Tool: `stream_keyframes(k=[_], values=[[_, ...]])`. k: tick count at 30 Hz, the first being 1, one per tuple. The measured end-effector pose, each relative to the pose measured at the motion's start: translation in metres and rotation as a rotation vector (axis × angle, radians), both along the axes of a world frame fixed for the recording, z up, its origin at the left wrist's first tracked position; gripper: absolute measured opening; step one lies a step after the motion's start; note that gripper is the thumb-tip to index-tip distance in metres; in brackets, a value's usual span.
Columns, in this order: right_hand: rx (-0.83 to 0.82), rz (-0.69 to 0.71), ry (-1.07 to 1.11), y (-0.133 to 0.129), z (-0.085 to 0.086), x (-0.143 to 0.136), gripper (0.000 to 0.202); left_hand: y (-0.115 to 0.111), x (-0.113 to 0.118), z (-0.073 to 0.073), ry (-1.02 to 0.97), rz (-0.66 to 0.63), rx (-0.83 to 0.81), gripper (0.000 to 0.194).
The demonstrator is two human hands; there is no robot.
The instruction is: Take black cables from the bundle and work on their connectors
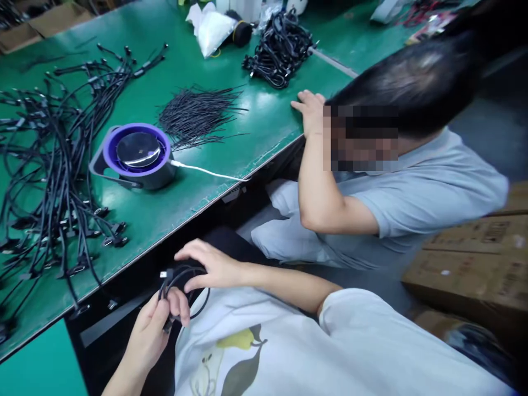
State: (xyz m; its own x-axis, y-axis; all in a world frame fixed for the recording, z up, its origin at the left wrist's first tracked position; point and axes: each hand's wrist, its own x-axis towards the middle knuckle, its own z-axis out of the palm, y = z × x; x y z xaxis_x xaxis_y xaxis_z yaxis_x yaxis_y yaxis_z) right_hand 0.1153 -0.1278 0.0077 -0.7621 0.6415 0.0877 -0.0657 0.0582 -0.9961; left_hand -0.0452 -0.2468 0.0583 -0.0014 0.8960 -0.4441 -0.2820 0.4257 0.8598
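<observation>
My left hand (pixel 159 319) is closed on a coiled black cable (pixel 202 312), whose small metal-tipped plug sticks up above the fingers. Close beside it, my right hand (pixel 212 267) curves with thumb and fingers apart at the upper side of the loop; no firm grip shows. Both hands are in front of my shirt, below the table edge. On the green table (pixel 198 187), many black cables with plugs (pixel 61 165) spread at the left. A pile of short thin black ties (pixel 198 115) lies beyond a purple-and-grey fan (pixel 140 157).
A person in a light shirt (pixel 429 187) sits at the right, one hand (pixel 311 107) on the table edge. A bundle of coiled black cables (pixel 282 47) and a white bag (pixel 212 30) lie farther back. A white cord (pixel 210 171) crosses the edge. Cardboard boxes (pixel 466 269) stand at right.
</observation>
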Motion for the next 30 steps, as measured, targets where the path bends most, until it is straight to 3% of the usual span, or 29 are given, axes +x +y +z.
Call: stream_keyframes(k=[2,5,9,11,14,17,20,22,25,27,30], values=[[-0.265,0.029,-0.054,-0.006,-0.01,-0.008,0.024,0.0,0.006,-0.003,-0.02,0.052,-0.093,0.042],[-0.636,-0.069,-0.038,-0.011,-0.016,-0.015,0.024,0.006,0.013,-0.007,0.006,0.133,-0.224,0.048],[-0.955,-0.034,0.212,-0.012,-0.009,-0.017,0.031,0.014,0.016,-0.011,-0.107,0.308,-0.196,0.043],[-1.039,-0.012,0.31,-0.012,-0.003,-0.018,0.039,0.013,0.017,-0.013,-0.08,0.297,-0.185,0.04],[-1.063,-0.087,0.36,-0.013,0.005,-0.023,0.046,0.008,0.023,-0.02,0.096,0.176,-0.165,0.036],[-0.955,-0.196,0.371,-0.015,0.009,-0.026,0.049,0.005,0.027,-0.029,0.342,0.112,-0.041,0.038],[-0.837,-0.069,0.363,-0.02,0.01,-0.023,0.051,0.004,0.024,-0.037,0.524,-0.006,-0.046,0.04],[-0.821,0.031,0.344,-0.024,0.01,-0.02,0.052,0.001,0.02,-0.042,0.512,-0.131,-0.131,0.039],[-0.867,0.014,0.355,-0.026,0.01,-0.017,0.051,-0.004,0.016,-0.047,0.374,-0.287,-0.22,0.043],[-0.92,0.005,0.417,-0.025,0.012,-0.017,0.053,-0.007,0.018,-0.047,0.291,-0.296,-0.252,0.045],[-0.925,0.083,0.538,-0.022,0.018,-0.015,0.064,-0.01,0.024,-0.043,0.112,-0.208,-0.303,0.039]])
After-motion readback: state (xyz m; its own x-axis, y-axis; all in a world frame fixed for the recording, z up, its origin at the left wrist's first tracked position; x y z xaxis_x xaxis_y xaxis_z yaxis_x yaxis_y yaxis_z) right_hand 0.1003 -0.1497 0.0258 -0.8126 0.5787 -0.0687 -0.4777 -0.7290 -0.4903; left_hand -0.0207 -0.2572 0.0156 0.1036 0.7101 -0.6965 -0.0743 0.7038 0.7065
